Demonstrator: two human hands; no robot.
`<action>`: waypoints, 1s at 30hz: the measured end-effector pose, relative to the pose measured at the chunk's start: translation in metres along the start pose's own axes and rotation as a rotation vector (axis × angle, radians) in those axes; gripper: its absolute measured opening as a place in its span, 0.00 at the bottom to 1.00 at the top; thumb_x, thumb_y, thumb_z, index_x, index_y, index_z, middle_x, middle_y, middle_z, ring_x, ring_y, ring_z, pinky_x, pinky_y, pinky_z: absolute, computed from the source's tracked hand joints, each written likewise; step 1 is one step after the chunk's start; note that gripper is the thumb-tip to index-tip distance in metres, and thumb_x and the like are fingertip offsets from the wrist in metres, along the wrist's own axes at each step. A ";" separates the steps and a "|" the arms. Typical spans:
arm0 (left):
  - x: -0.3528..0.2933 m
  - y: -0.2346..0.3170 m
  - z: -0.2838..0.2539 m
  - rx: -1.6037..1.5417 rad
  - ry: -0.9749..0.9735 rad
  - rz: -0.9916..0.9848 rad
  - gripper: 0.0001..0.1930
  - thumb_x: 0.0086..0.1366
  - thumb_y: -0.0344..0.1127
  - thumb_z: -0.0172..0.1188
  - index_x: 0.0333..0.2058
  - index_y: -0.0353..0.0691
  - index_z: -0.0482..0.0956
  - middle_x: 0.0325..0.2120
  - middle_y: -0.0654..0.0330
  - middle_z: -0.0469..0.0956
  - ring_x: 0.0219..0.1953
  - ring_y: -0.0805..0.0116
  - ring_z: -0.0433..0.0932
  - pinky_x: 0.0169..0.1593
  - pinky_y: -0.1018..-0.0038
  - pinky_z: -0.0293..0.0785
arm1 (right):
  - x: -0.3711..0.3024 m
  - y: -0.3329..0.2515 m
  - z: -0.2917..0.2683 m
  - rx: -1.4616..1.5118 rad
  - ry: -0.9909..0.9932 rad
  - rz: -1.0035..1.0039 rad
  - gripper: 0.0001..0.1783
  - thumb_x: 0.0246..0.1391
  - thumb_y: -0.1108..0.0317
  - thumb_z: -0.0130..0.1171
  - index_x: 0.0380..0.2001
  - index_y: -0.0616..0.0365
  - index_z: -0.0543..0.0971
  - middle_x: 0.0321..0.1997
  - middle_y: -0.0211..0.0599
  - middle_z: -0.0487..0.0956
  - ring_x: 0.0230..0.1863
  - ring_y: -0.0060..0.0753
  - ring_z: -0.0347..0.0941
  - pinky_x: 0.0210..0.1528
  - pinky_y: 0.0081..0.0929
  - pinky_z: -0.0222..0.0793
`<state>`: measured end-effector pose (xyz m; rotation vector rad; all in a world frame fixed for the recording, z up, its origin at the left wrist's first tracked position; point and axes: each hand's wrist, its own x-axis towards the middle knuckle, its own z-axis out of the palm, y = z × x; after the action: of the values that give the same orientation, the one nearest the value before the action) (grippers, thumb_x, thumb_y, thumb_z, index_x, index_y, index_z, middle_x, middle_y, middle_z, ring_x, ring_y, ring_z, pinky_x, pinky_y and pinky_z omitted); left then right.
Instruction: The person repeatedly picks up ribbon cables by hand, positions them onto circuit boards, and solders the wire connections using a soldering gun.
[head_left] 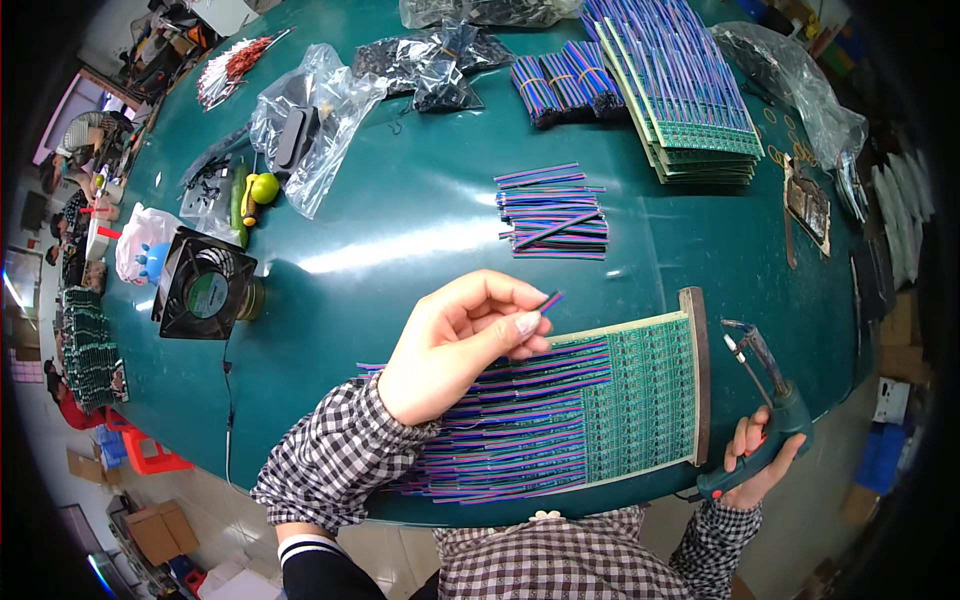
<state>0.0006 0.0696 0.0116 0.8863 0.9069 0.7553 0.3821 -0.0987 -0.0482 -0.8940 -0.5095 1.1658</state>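
Ribbon wire [554, 300], thin, pink-blue striped, pinched in left hand [465, 335]; right hand [761, 482] wraps green soldering gun [791, 422]. Tabletop [430, 180] spreads beyond left hand; edge near right.

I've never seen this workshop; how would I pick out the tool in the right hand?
From the big green table, look to its near right edge. There the right hand grips the tool, a teal, gun-shaped body with thin metal arms at its far end. Unlike the flat circuit board panel to its left, it has a handle marked with red.
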 end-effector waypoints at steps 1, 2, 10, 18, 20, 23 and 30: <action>0.003 -0.002 0.002 -0.002 0.000 -0.001 0.17 0.73 0.29 0.61 0.57 0.32 0.75 0.44 0.56 0.83 0.46 0.69 0.84 0.52 0.74 0.80 | -0.001 0.000 0.000 -0.008 -0.016 -0.006 0.39 0.71 0.35 0.45 0.50 0.70 0.69 0.26 0.32 0.69 0.29 0.27 0.70 0.18 0.18 0.78; 0.005 -0.007 0.005 -0.002 0.050 0.119 0.18 0.73 0.28 0.61 0.59 0.32 0.74 0.44 0.56 0.83 0.47 0.68 0.84 0.53 0.73 0.80 | -0.001 0.000 0.002 -0.009 -0.015 -0.003 0.39 0.71 0.35 0.45 0.50 0.70 0.69 0.26 0.32 0.69 0.29 0.27 0.70 0.18 0.18 0.78; 0.031 -0.056 -0.048 0.044 0.430 0.460 0.36 0.66 0.20 0.62 0.71 0.39 0.59 0.52 0.57 0.74 0.61 0.61 0.75 0.67 0.67 0.69 | 0.005 0.006 0.006 0.001 0.024 0.023 0.39 0.71 0.35 0.45 0.50 0.70 0.69 0.25 0.32 0.68 0.28 0.26 0.70 0.17 0.17 0.77; -0.004 -0.019 -0.070 1.510 0.397 0.709 0.27 0.52 0.23 0.72 0.54 0.42 0.81 0.58 0.50 0.73 0.63 0.49 0.71 0.64 0.58 0.68 | 0.007 0.003 0.003 -0.024 0.047 0.025 0.39 0.71 0.35 0.46 0.50 0.69 0.69 0.25 0.31 0.67 0.28 0.24 0.69 0.17 0.16 0.76; 0.015 -0.007 -0.079 1.411 0.095 0.658 0.16 0.55 0.28 0.73 0.43 0.41 0.83 0.48 0.53 0.77 0.56 0.53 0.74 0.59 0.60 0.71 | 0.005 0.004 0.008 -0.048 0.063 0.023 0.39 0.71 0.35 0.46 0.50 0.69 0.69 0.25 0.31 0.67 0.28 0.24 0.69 0.17 0.16 0.76; 0.039 0.003 -0.100 1.291 -0.109 0.347 0.11 0.58 0.30 0.72 0.39 0.41 0.82 0.42 0.56 0.75 0.50 0.55 0.74 0.55 0.63 0.71 | 0.002 0.006 0.009 -0.025 0.017 0.046 0.39 0.70 0.35 0.47 0.50 0.69 0.69 0.26 0.31 0.67 0.28 0.23 0.68 0.17 0.15 0.76; 0.026 -0.002 -0.080 1.020 0.004 0.417 0.04 0.66 0.24 0.65 0.38 0.34 0.79 0.36 0.57 0.79 0.38 0.67 0.79 0.43 0.71 0.77 | -0.015 -0.001 0.002 -0.061 0.043 0.015 0.39 0.71 0.35 0.47 0.50 0.71 0.69 0.26 0.33 0.69 0.29 0.26 0.70 0.17 0.17 0.75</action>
<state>-0.0592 0.1155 -0.0251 2.0155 1.1319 0.6178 0.3761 -0.1121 -0.0454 -0.9745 -0.5059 1.1476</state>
